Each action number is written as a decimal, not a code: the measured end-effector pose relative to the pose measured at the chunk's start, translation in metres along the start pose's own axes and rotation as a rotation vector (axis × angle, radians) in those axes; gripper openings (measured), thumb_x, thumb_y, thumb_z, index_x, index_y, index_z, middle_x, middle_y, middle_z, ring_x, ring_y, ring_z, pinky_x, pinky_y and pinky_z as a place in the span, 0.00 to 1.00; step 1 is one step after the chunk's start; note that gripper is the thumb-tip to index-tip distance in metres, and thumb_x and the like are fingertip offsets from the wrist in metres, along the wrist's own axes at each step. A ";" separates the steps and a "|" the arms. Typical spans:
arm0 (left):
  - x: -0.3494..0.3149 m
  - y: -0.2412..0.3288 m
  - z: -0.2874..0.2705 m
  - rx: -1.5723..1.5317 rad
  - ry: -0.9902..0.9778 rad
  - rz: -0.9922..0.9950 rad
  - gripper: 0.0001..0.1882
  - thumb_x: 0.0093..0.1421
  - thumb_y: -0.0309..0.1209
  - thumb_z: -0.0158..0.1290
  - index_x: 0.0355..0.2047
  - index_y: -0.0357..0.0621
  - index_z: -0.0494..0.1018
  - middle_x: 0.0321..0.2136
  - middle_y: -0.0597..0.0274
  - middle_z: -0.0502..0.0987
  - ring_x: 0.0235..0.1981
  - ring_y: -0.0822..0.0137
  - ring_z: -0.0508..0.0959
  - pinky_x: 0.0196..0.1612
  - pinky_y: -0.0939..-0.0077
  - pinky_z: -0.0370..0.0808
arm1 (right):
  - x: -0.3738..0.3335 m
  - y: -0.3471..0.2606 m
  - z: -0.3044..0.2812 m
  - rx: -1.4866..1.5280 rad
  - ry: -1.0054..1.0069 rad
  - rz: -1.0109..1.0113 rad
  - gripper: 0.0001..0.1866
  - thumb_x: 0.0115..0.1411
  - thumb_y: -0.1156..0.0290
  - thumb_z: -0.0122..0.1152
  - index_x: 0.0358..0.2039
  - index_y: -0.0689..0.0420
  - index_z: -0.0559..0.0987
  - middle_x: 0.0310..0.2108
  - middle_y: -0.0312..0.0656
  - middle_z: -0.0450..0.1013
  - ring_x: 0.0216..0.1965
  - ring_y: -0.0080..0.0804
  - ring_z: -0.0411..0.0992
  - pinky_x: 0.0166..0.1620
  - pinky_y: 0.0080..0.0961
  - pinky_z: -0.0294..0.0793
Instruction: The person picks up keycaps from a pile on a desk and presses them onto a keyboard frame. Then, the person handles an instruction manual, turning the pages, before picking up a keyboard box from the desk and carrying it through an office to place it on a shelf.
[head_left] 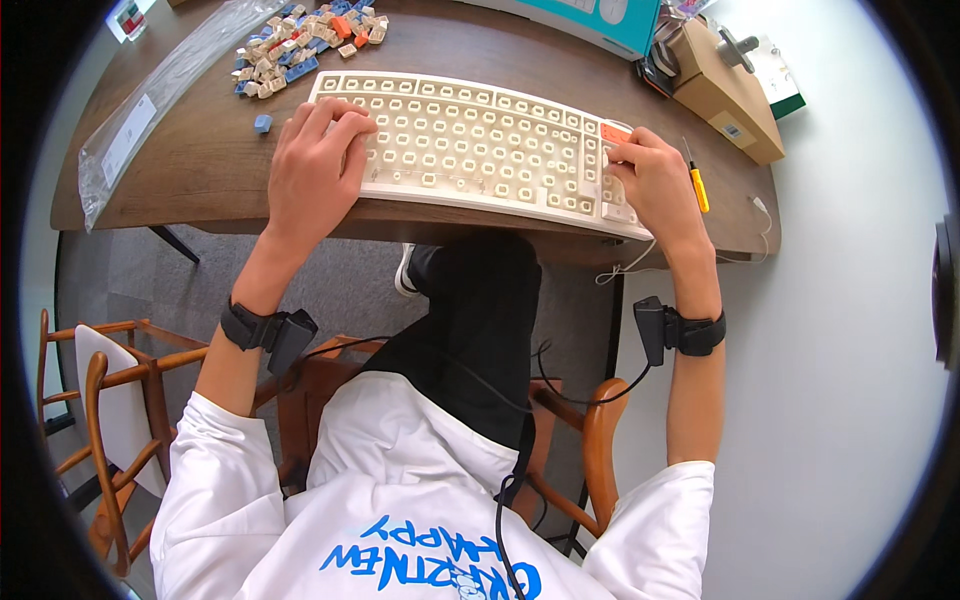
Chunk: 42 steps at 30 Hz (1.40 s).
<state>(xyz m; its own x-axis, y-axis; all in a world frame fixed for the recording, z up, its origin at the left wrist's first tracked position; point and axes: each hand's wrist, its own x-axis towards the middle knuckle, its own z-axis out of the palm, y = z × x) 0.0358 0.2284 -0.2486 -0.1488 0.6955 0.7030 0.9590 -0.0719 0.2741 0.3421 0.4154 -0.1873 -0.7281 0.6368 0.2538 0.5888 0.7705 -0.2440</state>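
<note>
A white keyboard [470, 140] with most of its keycaps off lies along the front edge of the desk. At its left end is my left hand [318, 160], fingers bent over the keys and thumb by the front edge, holding the board. My right hand [655, 180] is over the right end, thumb and forefinger pinched together beside an orange piece [614, 132]. Whatever those fingertips hold, if anything, is hidden. A single blue keycap [263, 123] lies just left of the keyboard. Beyond it is a pile of loose blue, cream and orange keycaps [300, 45].
A clear plastic bag [130, 130] stretches along the desk's left side. On the right lie a yellow-handled tool [698, 188] and a white cable [762, 215], near a cardboard box [735, 95]. A blue box [595, 22] stands at the back. Wooden chairs [125, 375] are below left.
</note>
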 end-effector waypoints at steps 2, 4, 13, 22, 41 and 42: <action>0.001 0.000 -0.001 0.006 -0.006 -0.001 0.04 0.55 0.22 0.55 0.32 0.43 0.78 0.35 0.66 0.77 0.38 0.60 0.75 0.44 0.66 0.72 | 0.000 0.001 0.001 0.020 -0.007 0.019 0.06 0.51 0.78 0.65 0.32 0.63 0.82 0.34 0.47 0.75 0.35 0.49 0.75 0.42 0.39 0.74; 0.001 0.000 -0.002 0.020 -0.010 -0.002 0.04 0.55 0.22 0.55 0.32 0.43 0.78 0.35 0.66 0.77 0.38 0.60 0.75 0.45 0.66 0.72 | -0.001 0.001 0.003 0.060 0.038 0.033 0.06 0.50 0.78 0.66 0.30 0.64 0.82 0.33 0.47 0.74 0.34 0.48 0.75 0.40 0.37 0.73; 0.000 0.001 0.002 0.002 -0.003 -0.002 0.04 0.55 0.22 0.55 0.32 0.43 0.76 0.36 0.64 0.77 0.41 0.58 0.75 0.45 0.65 0.72 | -0.002 -0.005 0.000 0.064 0.040 0.074 0.06 0.51 0.79 0.64 0.31 0.66 0.82 0.32 0.49 0.74 0.33 0.48 0.75 0.41 0.36 0.73; -0.004 -0.002 -0.005 -0.007 -0.019 -0.040 0.07 0.54 0.19 0.53 0.32 0.44 0.76 0.35 0.65 0.76 0.42 0.59 0.75 0.47 0.64 0.71 | -0.025 -0.020 0.017 -0.025 0.189 -0.078 0.10 0.59 0.82 0.56 0.41 0.69 0.79 0.38 0.47 0.72 0.41 0.48 0.72 0.45 0.36 0.71; -0.003 -0.004 -0.001 -0.019 -0.005 -0.011 0.08 0.52 0.20 0.54 0.32 0.45 0.77 0.36 0.65 0.76 0.43 0.59 0.74 0.47 0.64 0.70 | -0.048 -0.024 0.051 -0.106 0.342 0.048 0.17 0.64 0.73 0.54 0.50 0.69 0.77 0.53 0.48 0.72 0.53 0.48 0.67 0.57 0.39 0.67; -0.002 -0.004 -0.001 -0.037 -0.015 -0.027 0.08 0.53 0.20 0.54 0.32 0.45 0.77 0.36 0.64 0.76 0.43 0.59 0.74 0.47 0.63 0.70 | -0.050 -0.022 0.053 -0.128 0.361 0.048 0.17 0.65 0.73 0.53 0.50 0.69 0.77 0.54 0.48 0.72 0.53 0.47 0.66 0.58 0.39 0.66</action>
<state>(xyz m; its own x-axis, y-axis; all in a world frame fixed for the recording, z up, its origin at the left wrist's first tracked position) 0.0317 0.2266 -0.2500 -0.1704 0.7082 0.6851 0.9452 -0.0789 0.3167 0.3468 0.3647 -0.2446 -0.5419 0.6236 0.5635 0.6747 0.7225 -0.1507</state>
